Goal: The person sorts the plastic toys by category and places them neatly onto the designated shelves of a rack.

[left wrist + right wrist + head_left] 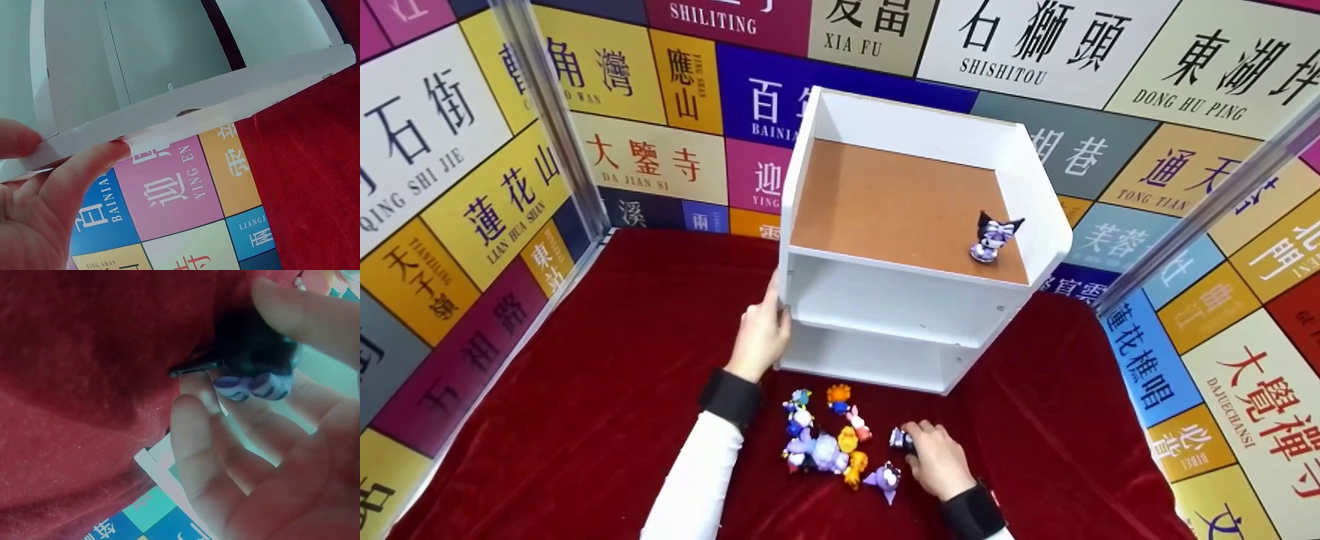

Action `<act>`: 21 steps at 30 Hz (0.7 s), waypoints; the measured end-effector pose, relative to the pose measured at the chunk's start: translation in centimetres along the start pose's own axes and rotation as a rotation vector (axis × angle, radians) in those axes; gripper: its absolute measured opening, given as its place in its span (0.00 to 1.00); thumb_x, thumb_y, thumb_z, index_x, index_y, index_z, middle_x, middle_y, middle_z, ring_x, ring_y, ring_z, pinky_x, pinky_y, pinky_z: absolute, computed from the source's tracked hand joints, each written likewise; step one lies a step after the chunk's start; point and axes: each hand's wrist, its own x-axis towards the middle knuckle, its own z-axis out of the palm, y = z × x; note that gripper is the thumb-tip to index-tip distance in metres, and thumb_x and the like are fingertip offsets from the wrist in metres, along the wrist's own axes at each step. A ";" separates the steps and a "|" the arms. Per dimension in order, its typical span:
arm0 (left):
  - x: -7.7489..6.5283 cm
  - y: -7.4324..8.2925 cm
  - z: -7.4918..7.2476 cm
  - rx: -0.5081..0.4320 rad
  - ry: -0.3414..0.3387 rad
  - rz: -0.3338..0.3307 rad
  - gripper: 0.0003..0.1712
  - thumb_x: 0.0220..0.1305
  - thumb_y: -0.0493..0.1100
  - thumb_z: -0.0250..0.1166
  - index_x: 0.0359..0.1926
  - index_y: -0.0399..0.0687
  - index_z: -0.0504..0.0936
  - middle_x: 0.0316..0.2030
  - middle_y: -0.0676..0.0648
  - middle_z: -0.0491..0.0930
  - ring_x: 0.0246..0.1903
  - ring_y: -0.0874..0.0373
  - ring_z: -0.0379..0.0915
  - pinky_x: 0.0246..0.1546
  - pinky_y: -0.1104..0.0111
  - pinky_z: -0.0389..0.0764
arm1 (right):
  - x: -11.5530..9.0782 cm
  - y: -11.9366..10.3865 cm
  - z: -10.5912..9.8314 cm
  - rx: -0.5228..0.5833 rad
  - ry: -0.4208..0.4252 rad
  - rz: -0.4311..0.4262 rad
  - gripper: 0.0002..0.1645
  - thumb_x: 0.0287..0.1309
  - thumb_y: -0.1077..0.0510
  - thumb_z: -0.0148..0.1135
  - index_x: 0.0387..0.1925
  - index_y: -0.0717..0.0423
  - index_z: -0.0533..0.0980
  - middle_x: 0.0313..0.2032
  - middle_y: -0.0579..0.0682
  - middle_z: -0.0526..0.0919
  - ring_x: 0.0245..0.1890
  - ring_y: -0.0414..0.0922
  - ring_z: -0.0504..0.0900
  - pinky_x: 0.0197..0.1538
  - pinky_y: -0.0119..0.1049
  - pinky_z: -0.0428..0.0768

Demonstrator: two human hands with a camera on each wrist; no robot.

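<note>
My left hand (761, 337) grips the left side panel of a white shelf unit (885, 300), with thumb and fingers on either side of the panel's edge in the left wrist view. Low over the red cloth, my right hand (939, 459) holds a small black figurine (253, 346) with purple striped parts between thumb and fingers. To the left of that hand lies a purple figurine (885, 478). A dark-eared figurine with a purple bow (992, 238) stands on the brown top board at its right front corner.
Several small figurines, among them a lilac one (825, 452) and an orange one (838, 396), lie clustered before the shelf. Red velvet cloth (585, 420) covers the surface. Walls with printed place-name signs (765, 97) and metal posts (551, 112) surround it.
</note>
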 end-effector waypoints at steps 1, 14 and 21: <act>0.0 0.0 0.0 0.001 0.000 -0.001 0.40 0.64 0.28 0.59 0.75 0.38 0.58 0.25 0.35 0.83 0.25 0.40 0.83 0.29 0.53 0.85 | 0.1 0.0 0.0 -0.005 -0.003 -0.004 0.25 0.43 0.66 0.76 0.47 0.59 0.79 0.41 0.58 0.84 0.39 0.59 0.82 0.35 0.53 0.83; 0.0 0.3 0.0 0.019 0.040 0.024 0.37 0.65 0.30 0.60 0.74 0.40 0.61 0.26 0.33 0.83 0.28 0.38 0.85 0.31 0.50 0.85 | 0.4 0.0 -1.2 0.224 0.027 0.015 0.26 0.64 0.64 0.60 0.63 0.65 0.70 0.47 0.62 0.79 0.40 0.58 0.85 0.44 0.52 0.83; -0.1 0.2 0.0 0.021 0.035 0.008 0.38 0.65 0.29 0.59 0.74 0.41 0.60 0.21 0.36 0.80 0.25 0.38 0.83 0.29 0.49 0.84 | 0.8 0.3 -1.6 0.360 0.015 0.078 0.31 0.64 0.62 0.57 0.69 0.54 0.69 0.60 0.68 0.78 0.59 0.67 0.78 0.59 0.61 0.77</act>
